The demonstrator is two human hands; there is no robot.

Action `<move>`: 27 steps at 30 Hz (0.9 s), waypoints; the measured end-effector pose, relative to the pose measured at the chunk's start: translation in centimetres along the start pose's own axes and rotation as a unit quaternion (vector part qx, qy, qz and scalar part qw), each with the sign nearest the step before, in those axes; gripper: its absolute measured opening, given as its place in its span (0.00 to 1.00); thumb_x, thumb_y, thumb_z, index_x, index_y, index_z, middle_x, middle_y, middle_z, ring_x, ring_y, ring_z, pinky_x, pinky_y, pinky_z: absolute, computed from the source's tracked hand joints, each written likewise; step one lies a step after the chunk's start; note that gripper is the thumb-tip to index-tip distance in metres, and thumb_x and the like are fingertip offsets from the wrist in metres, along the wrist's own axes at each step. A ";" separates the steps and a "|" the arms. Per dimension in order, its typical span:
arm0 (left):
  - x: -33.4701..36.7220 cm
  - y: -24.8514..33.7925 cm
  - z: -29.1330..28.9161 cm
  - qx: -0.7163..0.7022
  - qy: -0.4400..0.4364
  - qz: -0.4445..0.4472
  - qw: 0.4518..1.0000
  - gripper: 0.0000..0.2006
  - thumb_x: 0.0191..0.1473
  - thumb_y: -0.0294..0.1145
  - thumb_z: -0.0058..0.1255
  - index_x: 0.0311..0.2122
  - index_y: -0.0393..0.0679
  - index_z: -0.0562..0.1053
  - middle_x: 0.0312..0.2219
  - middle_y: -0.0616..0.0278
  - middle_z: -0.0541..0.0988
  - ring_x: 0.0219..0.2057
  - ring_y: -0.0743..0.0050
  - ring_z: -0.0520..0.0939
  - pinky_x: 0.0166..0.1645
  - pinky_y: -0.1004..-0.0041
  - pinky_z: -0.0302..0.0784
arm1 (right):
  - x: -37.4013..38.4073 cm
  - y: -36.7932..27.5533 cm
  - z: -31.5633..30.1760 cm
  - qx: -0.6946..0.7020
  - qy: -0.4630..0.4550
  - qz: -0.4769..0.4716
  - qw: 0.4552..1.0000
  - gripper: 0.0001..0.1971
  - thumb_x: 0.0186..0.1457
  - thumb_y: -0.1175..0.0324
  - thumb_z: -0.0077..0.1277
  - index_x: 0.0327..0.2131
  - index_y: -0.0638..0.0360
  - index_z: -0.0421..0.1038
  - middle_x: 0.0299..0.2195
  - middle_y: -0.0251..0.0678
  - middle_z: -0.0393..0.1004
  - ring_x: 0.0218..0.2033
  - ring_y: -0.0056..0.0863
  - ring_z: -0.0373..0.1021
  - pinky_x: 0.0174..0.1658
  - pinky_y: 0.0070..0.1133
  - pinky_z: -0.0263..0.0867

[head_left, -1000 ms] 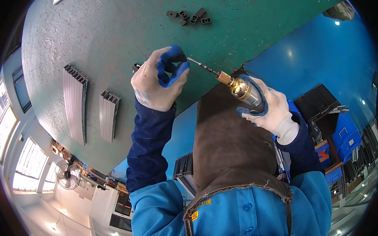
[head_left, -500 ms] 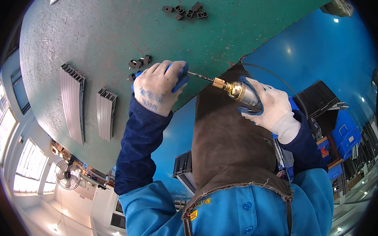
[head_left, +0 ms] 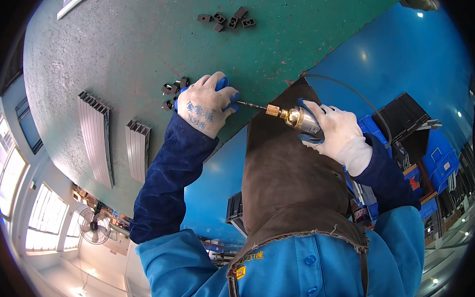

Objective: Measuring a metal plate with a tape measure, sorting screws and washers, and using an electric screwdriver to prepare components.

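My right hand (head_left: 337, 132), in a white glove with blue-coated fingers, wraps round a silver and brass-coloured power screwdriver (head_left: 301, 119). Its long thin bit (head_left: 252, 105) points left, toward my other hand. My left hand (head_left: 205, 103), gloved the same way, has its fingers curled in at the bit's tip. Whatever they pinch is hidden by the fingers. Beside that hand, several small black parts with metal pins (head_left: 174, 91) lie on the green worktable (head_left: 140, 57).
Several black blocks (head_left: 233, 22) sit farther back on the table. Grooved silver metal profiles (head_left: 97, 143) and a shorter set (head_left: 138, 154) lie at left. From the screwdriver a dark hose (head_left: 358, 94) curves right. Blue bins (head_left: 438, 162) and a black box (head_left: 401, 116) stand at right.
My left hand has turned slightly and its fingers have shifted around the bit's tip. The screwdriver has moved a little down and left. The whole view has shifted slightly.
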State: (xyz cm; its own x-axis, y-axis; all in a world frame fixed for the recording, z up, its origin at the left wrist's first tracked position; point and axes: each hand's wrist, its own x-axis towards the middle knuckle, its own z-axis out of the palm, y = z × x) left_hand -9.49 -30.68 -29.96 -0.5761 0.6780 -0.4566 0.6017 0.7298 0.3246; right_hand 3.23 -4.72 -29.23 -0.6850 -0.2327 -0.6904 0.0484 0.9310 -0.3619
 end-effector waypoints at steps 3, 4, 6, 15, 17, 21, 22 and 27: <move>-0.1 -0.2 0.3 -0.011 0.035 0.010 0.999 0.18 0.32 0.30 0.68 0.34 0.48 0.79 0.38 0.64 0.75 0.34 0.66 0.78 0.38 0.71 0.77 | 0.0 -0.1 0.0 -0.001 -0.002 0.003 1.000 0.40 0.37 0.58 0.65 0.57 0.49 0.60 0.37 0.40 0.75 0.35 0.38 0.74 0.39 0.29 0.70; -0.1 -0.2 0.4 -0.016 0.052 0.013 0.998 0.19 0.28 0.29 0.69 0.33 0.47 0.79 0.37 0.64 0.76 0.32 0.66 0.78 0.37 0.71 0.77 | 0.0 -0.2 0.1 -0.002 -0.003 0.003 1.000 0.40 0.38 0.58 0.65 0.57 0.49 0.60 0.37 0.40 0.75 0.35 0.38 0.74 0.39 0.29 0.70; -0.1 -0.3 0.4 -0.023 0.068 0.018 0.997 0.21 0.23 0.28 0.71 0.32 0.46 0.79 0.35 0.64 0.76 0.30 0.65 0.79 0.35 0.71 0.76 | 0.1 -0.2 0.2 -0.003 -0.006 0.004 1.000 0.40 0.38 0.58 0.65 0.57 0.49 0.60 0.37 0.40 0.75 0.35 0.38 0.74 0.39 0.29 0.70; -0.4 -0.8 0.3 -0.026 0.014 -0.016 0.999 0.16 0.36 0.32 0.67 0.36 0.51 0.79 0.39 0.65 0.74 0.37 0.67 0.79 0.38 0.70 0.77 | 1.1 -1.0 0.4 -0.047 -0.013 -0.012 0.999 0.38 0.46 0.52 0.61 0.59 0.49 0.58 0.37 0.41 0.75 0.34 0.33 0.74 0.35 0.26 0.71; -0.4 -0.8 0.5 -0.033 0.038 -0.008 0.999 0.17 0.33 0.31 0.68 0.34 0.50 0.79 0.37 0.65 0.75 0.34 0.67 0.78 0.37 0.71 0.77 | 1.2 -1.2 0.4 -0.046 -0.012 -0.013 0.999 0.38 0.46 0.52 0.61 0.59 0.49 0.58 0.37 0.41 0.75 0.34 0.33 0.74 0.35 0.26 0.71; -0.4 -0.9 0.8 -0.053 0.110 0.015 0.992 0.19 0.24 0.27 0.71 0.30 0.45 0.79 0.32 0.65 0.75 0.28 0.67 0.78 0.34 0.73 0.76 | 1.4 -1.5 0.6 -0.042 -0.009 -0.012 0.999 0.38 0.46 0.52 0.61 0.59 0.50 0.58 0.38 0.41 0.74 0.34 0.34 0.74 0.35 0.26 0.71; -0.5 -1.0 0.8 -0.047 0.103 0.013 0.993 0.20 0.24 0.28 0.70 0.31 0.45 0.79 0.32 0.65 0.75 0.29 0.66 0.78 0.35 0.73 0.76 | 1.4 -1.5 0.6 -0.037 -0.003 -0.014 0.999 0.38 0.46 0.52 0.61 0.59 0.50 0.58 0.38 0.41 0.74 0.34 0.34 0.74 0.35 0.26 0.71; -0.8 -1.0 -0.1 -0.003 0.088 0.002 0.996 0.22 0.27 0.28 0.70 0.36 0.47 0.78 0.36 0.63 0.75 0.32 0.65 0.78 0.37 0.71 0.77 | 1.2 -1.3 0.3 -0.022 0.021 -0.019 0.999 0.39 0.45 0.51 0.62 0.59 0.50 0.58 0.37 0.41 0.75 0.34 0.35 0.74 0.36 0.27 0.71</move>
State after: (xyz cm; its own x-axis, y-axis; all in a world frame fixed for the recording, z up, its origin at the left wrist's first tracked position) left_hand -9.71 -31.94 -29.83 -0.6618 0.6860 -0.3024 0.6013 0.7266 0.3323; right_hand 2.56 -6.31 -29.81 -0.7159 -0.2567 -0.6493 -0.0087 0.9332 -0.3593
